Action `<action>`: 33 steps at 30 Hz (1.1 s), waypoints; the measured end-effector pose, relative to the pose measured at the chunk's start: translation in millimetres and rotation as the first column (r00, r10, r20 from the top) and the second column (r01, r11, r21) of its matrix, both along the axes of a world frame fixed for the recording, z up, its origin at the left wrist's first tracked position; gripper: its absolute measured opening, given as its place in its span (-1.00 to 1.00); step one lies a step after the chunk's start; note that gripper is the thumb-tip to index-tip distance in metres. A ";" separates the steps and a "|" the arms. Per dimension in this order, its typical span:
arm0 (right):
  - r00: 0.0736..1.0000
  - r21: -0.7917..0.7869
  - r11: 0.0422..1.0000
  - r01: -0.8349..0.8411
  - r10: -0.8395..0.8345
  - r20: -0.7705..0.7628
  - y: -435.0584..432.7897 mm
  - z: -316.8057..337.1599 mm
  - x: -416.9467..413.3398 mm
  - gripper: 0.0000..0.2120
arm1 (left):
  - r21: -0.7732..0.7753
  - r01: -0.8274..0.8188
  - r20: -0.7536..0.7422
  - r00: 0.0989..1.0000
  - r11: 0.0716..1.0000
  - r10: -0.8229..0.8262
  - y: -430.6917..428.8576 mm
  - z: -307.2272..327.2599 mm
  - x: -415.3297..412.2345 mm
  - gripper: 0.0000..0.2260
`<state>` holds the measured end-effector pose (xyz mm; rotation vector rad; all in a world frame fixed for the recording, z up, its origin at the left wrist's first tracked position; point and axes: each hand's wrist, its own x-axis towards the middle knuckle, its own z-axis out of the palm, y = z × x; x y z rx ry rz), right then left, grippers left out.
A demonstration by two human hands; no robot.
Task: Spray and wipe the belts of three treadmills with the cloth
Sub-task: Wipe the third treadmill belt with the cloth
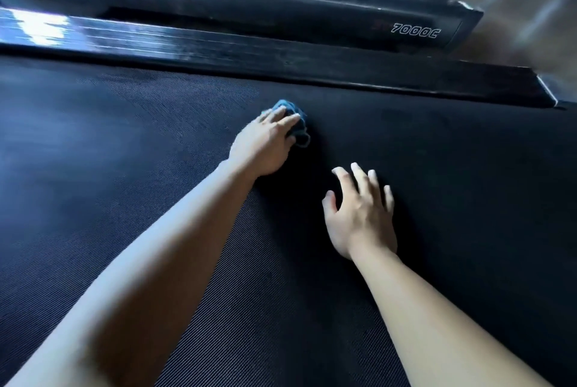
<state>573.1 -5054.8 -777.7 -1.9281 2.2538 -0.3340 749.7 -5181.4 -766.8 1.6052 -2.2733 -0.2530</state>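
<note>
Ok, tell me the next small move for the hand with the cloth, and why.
Probably sweep the left hand toward the body, dragging the blue cloth across the belt. It holds the cloth bunched against the belt near the far side rail, with bare belt nearer; the right hand is open beside it.

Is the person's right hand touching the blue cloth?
Apart. The head view shows a strip of bare belt between the right hand and the cloth, which the left hand holds.
</note>
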 end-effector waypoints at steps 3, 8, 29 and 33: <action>1.000 0.001 1.000 -0.002 0.002 0.017 1.0 1.6 0.5 -0.54 | -0.003 0.043 -0.027 0.999 0.999 -0.043 53.8 1.2 8.8 -0.54; 0.997 0.024 0.999 -0.028 0.026 0.072 0.5 5.4 -1.4 -0.54 | -0.022 -0.053 0.022 0.998 0.998 0.054 112.5 -0.2 58.3 -0.56; 0.998 -0.031 0.998 0.062 -0.063 -0.014 15.3 3.9 -152.9 -0.53 | 0.069 -0.364 0.015 0.931 0.929 0.364 -53.7 -2.0 -62.9 -0.54; 0.998 -0.004 0.998 0.061 -0.061 -0.007 15.8 2.3 -155.2 -0.53 | 0.055 -0.233 0.001 0.972 0.971 0.233 -48.0 -1.4 -136.1 -0.57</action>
